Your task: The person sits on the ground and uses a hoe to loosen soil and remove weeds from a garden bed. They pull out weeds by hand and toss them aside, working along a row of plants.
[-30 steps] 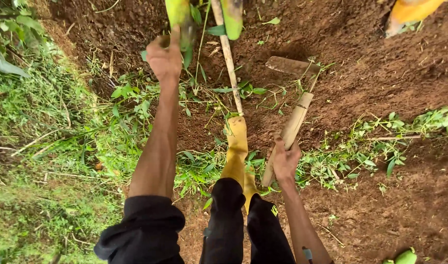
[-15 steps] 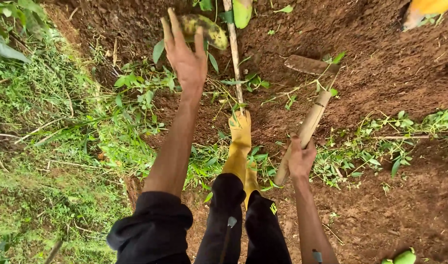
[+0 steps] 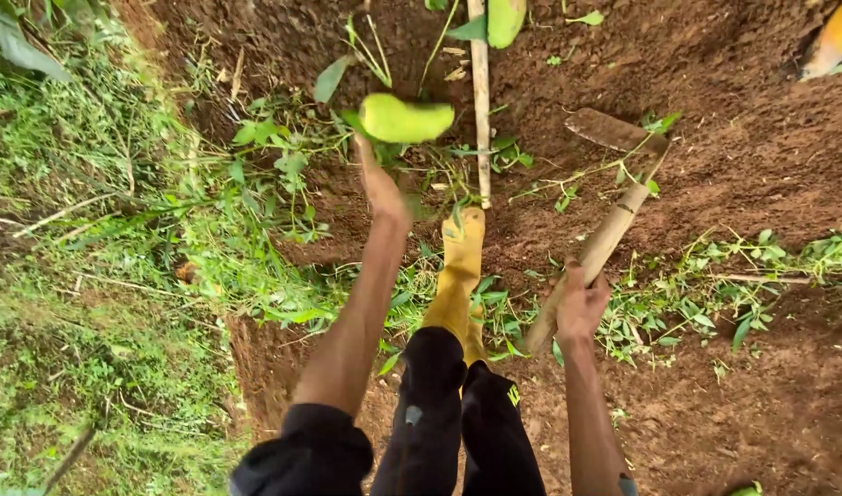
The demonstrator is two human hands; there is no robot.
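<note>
Green fruit at the fingertips, hoe in the other fist

Green and oblong, the smooth-skinned fruit [image 3: 406,118] sits blurred just above the left hand [image 3: 380,186], over the weedy edge of the dug soil. That hand is stretched forward with its fingers nearly straight and pointing up at the fruit; whether the fingertips touch it or it hangs free of them cannot be told from the blur, so the grip stays uncertain. The right hand [image 3: 582,303] is closed in a fist around the pale wooden handle of a hoe [image 3: 597,250], gripping it near its lower end. The handle slants up and away to a flat, earth-caked metal blade [image 3: 612,130] that rests on the reddish-brown turned soil [image 3: 761,138]. Between the two arms a yellow rubber boot [image 3: 456,276] stands on the ground, with dark trousers [image 3: 439,404] above it. A thin pale stick [image 3: 480,101] stands just beyond the boot's toe. Cut green weeds [image 3: 706,294] lie scattered beside the right hand, and thick grass [image 3: 81,276] covers the bank on the left
</note>
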